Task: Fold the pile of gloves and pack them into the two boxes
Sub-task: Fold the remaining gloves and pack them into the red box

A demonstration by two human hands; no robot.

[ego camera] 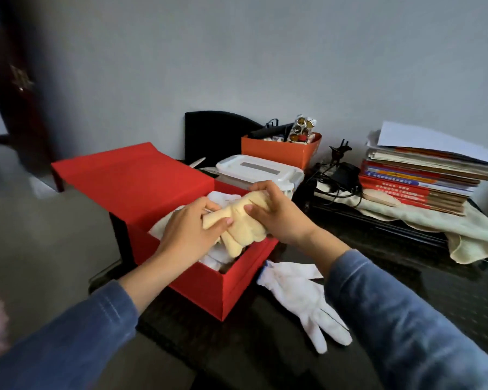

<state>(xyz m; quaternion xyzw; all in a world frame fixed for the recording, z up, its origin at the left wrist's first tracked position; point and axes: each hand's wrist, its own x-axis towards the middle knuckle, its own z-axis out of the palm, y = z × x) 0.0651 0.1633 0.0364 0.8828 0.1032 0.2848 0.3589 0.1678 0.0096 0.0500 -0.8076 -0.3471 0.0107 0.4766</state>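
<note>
Glove of cream fabric (247,230), bunched and part-folded, held just above the open red box (237,288). The left grip (189,229) curls round one end, thumb on top. The right grip (279,218) pinches the other end, fingers pressed into the cloth. We judge the fold unfinished, since the glove's fingers hang loose toward the box. Beneath it we see white gloves (223,197) already lying in the box, whose lid (135,175) stands back open. How neatly they are folded we cannot tell. One white glove (302,294) lies flat and unfolded on the bench (209,342), just beside the box on its right. We see no larger pile in view. Behind, an orange box (279,150) holds assorted items, none visibly gloves. If it is the second box, we judge its packing not begun.
</note>
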